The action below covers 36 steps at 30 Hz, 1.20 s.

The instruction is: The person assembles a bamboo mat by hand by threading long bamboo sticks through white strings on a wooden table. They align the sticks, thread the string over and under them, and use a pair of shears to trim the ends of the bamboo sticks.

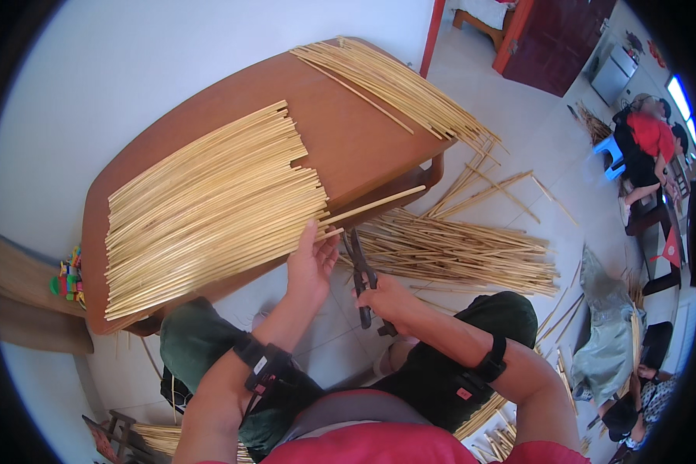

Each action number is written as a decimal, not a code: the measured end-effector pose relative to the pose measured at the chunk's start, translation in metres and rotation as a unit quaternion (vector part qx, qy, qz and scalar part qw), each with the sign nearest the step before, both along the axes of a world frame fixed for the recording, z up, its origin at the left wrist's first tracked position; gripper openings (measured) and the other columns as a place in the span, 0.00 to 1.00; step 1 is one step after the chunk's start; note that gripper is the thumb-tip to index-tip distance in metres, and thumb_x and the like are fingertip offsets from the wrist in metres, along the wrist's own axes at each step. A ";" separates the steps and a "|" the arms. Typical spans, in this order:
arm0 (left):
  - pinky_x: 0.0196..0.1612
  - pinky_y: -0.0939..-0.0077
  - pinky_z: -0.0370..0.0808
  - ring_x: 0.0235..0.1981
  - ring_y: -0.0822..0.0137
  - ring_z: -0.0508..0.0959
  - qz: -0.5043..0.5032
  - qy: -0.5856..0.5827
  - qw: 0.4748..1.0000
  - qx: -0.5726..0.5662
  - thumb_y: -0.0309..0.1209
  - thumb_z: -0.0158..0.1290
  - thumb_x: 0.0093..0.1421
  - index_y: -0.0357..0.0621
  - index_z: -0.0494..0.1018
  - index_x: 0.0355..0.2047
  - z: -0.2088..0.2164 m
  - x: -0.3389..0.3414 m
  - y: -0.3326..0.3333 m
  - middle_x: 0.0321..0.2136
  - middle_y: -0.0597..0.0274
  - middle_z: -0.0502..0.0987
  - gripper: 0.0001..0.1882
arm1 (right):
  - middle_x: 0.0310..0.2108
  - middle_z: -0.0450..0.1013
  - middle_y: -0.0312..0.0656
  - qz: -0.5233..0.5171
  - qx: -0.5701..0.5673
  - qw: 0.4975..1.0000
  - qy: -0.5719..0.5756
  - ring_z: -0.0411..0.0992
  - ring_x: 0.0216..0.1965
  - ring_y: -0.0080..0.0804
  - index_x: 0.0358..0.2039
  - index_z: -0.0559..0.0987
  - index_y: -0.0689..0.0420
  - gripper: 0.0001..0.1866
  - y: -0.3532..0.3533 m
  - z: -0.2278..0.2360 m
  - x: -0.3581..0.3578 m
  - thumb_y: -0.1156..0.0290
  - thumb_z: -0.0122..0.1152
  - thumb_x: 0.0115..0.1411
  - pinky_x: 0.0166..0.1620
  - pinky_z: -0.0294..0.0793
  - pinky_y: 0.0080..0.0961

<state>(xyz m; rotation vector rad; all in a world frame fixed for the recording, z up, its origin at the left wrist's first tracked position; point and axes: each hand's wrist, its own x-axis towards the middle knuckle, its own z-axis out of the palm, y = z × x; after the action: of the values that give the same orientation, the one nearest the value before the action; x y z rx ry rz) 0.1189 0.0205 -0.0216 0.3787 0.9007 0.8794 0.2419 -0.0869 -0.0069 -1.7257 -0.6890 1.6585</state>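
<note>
We list: 1 row pale sticks (209, 209), side by side on L part of brown tbl (334, 148); 1 long stick (387, 200) juts past rest, to R. 1 L hand (313, 261), thumb & fingers at row's near R corner; gripped or not, we can't tell. 1 R hand (380, 298), fingers wrapped round 1 plier-type tool (360, 269), dark metal, tip near same corner. 2nd batch (394, 87), tbl's far R. 1 loose pile (456, 251), flr (472, 93), R of tbl.

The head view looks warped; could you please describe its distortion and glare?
In the head view, the table edges bow and the corners are black; a bright pane near the right rim looks washed out; the laid-out sticks show a pale sheen.
</note>
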 end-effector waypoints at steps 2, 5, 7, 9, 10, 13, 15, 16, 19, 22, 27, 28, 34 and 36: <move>0.42 0.72 0.70 0.35 0.71 0.75 0.050 0.010 0.999 0.003 0.40 0.62 0.56 0.50 0.74 0.39 -0.004 0.005 0.004 0.33 0.68 0.77 0.14 | 0.31 0.70 0.38 -0.031 0.027 0.999 -0.011 0.66 0.35 0.29 0.36 0.74 0.60 0.11 0.004 -0.002 -0.003 0.76 0.58 0.51 0.37 0.64 0.27; 0.39 0.76 0.70 0.33 0.74 0.74 0.071 0.014 0.997 0.000 0.34 0.64 0.54 0.50 0.74 0.37 -0.005 0.005 0.005 0.31 0.71 0.76 0.12 | 0.32 0.70 0.40 -0.030 0.012 0.999 -0.016 0.66 0.35 0.30 0.38 0.74 0.60 0.12 0.012 0.008 -0.007 0.77 0.58 0.50 0.38 0.65 0.28; 0.38 0.77 0.70 0.32 0.75 0.74 0.077 0.017 0.997 -0.002 0.32 0.64 0.54 0.50 0.75 0.36 -0.002 0.008 0.003 0.31 0.71 0.76 0.11 | 0.33 0.71 0.40 -0.017 0.027 0.999 -0.032 0.66 0.35 0.31 0.39 0.74 0.61 0.13 0.013 0.008 -0.007 0.77 0.58 0.50 0.39 0.65 0.28; 0.36 0.78 0.71 0.32 0.75 0.74 0.084 0.021 0.996 -0.004 0.31 0.64 0.54 0.50 0.75 0.36 0.001 0.009 0.000 0.31 0.71 0.76 0.10 | 0.33 0.71 0.41 -0.003 0.043 0.998 -0.047 0.67 0.36 0.31 0.40 0.73 0.61 0.14 0.015 0.008 -0.008 0.77 0.58 0.50 0.39 0.66 0.29; 0.37 0.78 0.71 0.32 0.75 0.74 0.080 0.021 0.997 -0.003 0.31 0.63 0.54 0.49 0.75 0.36 0.002 0.008 -0.001 0.31 0.71 0.76 0.10 | 0.33 0.71 0.41 -0.009 0.044 0.998 -0.047 0.67 0.36 0.32 0.40 0.73 0.62 0.15 0.015 0.007 -0.009 0.77 0.58 0.50 0.40 0.66 0.29; 0.37 0.77 0.71 0.31 0.75 0.74 0.080 0.025 0.996 -0.009 0.30 0.63 0.54 0.49 0.75 0.35 0.002 0.005 -0.003 0.31 0.71 0.76 0.10 | 0.33 0.71 0.41 -0.015 0.051 0.997 -0.049 0.67 0.36 0.32 0.41 0.73 0.62 0.16 0.016 0.007 -0.011 0.77 0.58 0.50 0.40 0.66 0.30; 0.37 0.77 0.71 0.31 0.75 0.74 0.083 0.028 0.996 -0.017 0.30 0.63 0.54 0.49 0.75 0.35 0.001 0.003 -0.003 0.31 0.71 0.76 0.09 | 0.33 0.71 0.41 -0.015 0.056 0.997 -0.052 0.68 0.36 0.32 0.41 0.73 0.62 0.16 0.016 0.007 -0.013 0.77 0.58 0.50 0.41 0.67 0.30; 0.37 0.77 0.71 0.31 0.75 0.74 0.081 0.025 0.996 -0.016 0.30 0.63 0.54 0.49 0.75 0.35 -0.001 0.001 -0.003 0.31 0.71 0.76 0.09 | 0.32 0.71 0.41 -0.009 0.058 0.997 -0.057 0.68 0.35 0.32 0.41 0.73 0.62 0.16 0.015 0.009 -0.013 0.78 0.58 0.50 0.39 0.67 0.30; 0.37 0.77 0.71 0.31 0.75 0.74 0.075 0.021 0.997 -0.014 0.30 0.63 0.54 0.49 0.75 0.35 -0.004 0.000 -0.004 0.31 0.71 0.76 0.09 | 0.31 0.70 0.41 0.006 0.071 0.994 -0.078 0.68 0.33 0.31 0.40 0.72 0.61 0.14 0.015 0.006 -0.012 0.78 0.57 0.50 0.36 0.68 0.30; 0.37 0.76 0.71 0.31 0.75 0.74 0.071 0.017 0.997 -0.018 0.30 0.62 0.54 0.49 0.75 0.35 -0.005 0.001 -0.005 0.31 0.70 0.76 0.09 | 0.28 0.69 0.40 0.012 0.083 0.991 -0.105 0.67 0.29 0.30 0.38 0.72 0.60 0.13 0.015 -0.001 -0.010 0.77 0.57 0.51 0.31 0.67 0.29; 0.37 0.75 0.70 0.32 0.74 0.74 0.076 0.013 0.997 -0.019 0.30 0.62 0.54 0.48 0.75 0.36 -0.004 -0.002 -0.004 0.31 0.70 0.76 0.10 | 0.22 0.68 0.39 0.006 0.100 0.989 -0.108 0.66 0.21 0.27 0.37 0.71 0.61 0.11 0.016 0.007 -0.014 0.76 0.57 0.52 0.24 0.64 0.28; 0.37 0.75 0.70 0.32 0.74 0.74 0.072 0.015 0.997 -0.021 0.30 0.63 0.54 0.48 0.74 0.36 -0.005 -0.001 -0.003 0.31 0.70 0.76 0.10 | 0.21 0.67 0.38 0.011 0.128 0.983 -0.134 0.66 0.20 0.27 0.37 0.71 0.61 0.10 0.015 0.003 -0.014 0.76 0.57 0.53 0.22 0.64 0.28; 0.40 0.72 0.70 0.32 0.72 0.74 0.043 0.015 0.999 -0.001 0.32 0.63 0.54 0.51 0.74 0.34 -0.004 -0.005 -0.004 0.30 0.69 0.75 0.10 | 0.23 0.67 0.39 -0.080 0.070 0.994 0.008 0.70 0.20 0.28 0.39 0.68 0.62 0.10 0.010 0.000 -0.018 0.76 0.56 0.56 0.22 0.69 0.27; 0.40 0.72 0.70 0.32 0.72 0.74 0.036 0.007 0.999 0.017 0.32 0.63 0.54 0.51 0.74 0.34 -0.009 -0.011 -0.004 0.30 0.69 0.75 0.10 | 0.26 0.68 0.40 -0.109 0.070 0.991 0.029 0.71 0.22 0.28 0.40 0.68 0.62 0.11 0.006 -0.004 -0.017 0.76 0.56 0.57 0.25 0.72 0.27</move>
<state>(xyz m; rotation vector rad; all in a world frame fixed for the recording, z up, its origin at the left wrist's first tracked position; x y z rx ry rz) 0.1079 0.0160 -0.0308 0.3837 0.9169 0.9592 0.2247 -0.0808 -0.0113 -1.5859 -0.5552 1.4689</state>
